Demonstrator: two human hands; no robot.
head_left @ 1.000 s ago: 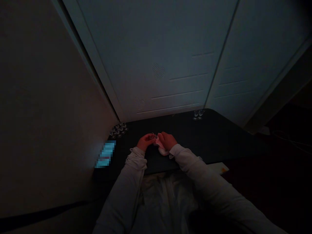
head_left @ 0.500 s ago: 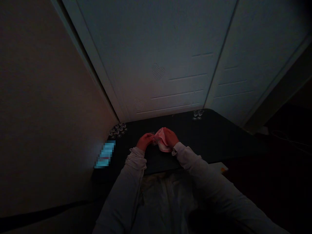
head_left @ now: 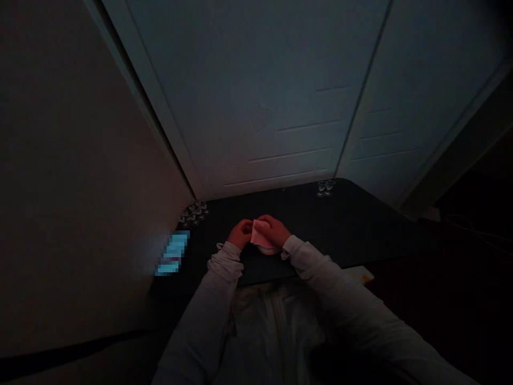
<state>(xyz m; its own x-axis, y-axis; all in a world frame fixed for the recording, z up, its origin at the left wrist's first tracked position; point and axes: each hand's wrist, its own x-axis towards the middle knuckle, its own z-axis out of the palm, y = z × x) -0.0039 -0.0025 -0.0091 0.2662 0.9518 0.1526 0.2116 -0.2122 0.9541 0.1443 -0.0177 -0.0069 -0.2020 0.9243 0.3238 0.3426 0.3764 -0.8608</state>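
The scene is very dark. My left hand and my right hand meet over the middle of a black table. Between them is a small pink cloth; my right hand's fingers are closed over its top. My left hand is curled into a pinch against the cloth's left edge, and a small clear object may be inside it, too dim to name. Both sleeves are light grey.
Several small clear glasses stand at the table's far left corner, and two more glasses at its far edge. A glowing blurred screen lies at the left edge. White cabinet doors rise behind; a wall stands left.
The pink cloth was lifted and spread by my right hand half a second ago; now it is lower and bunched between both hands, which have drawn closer together.
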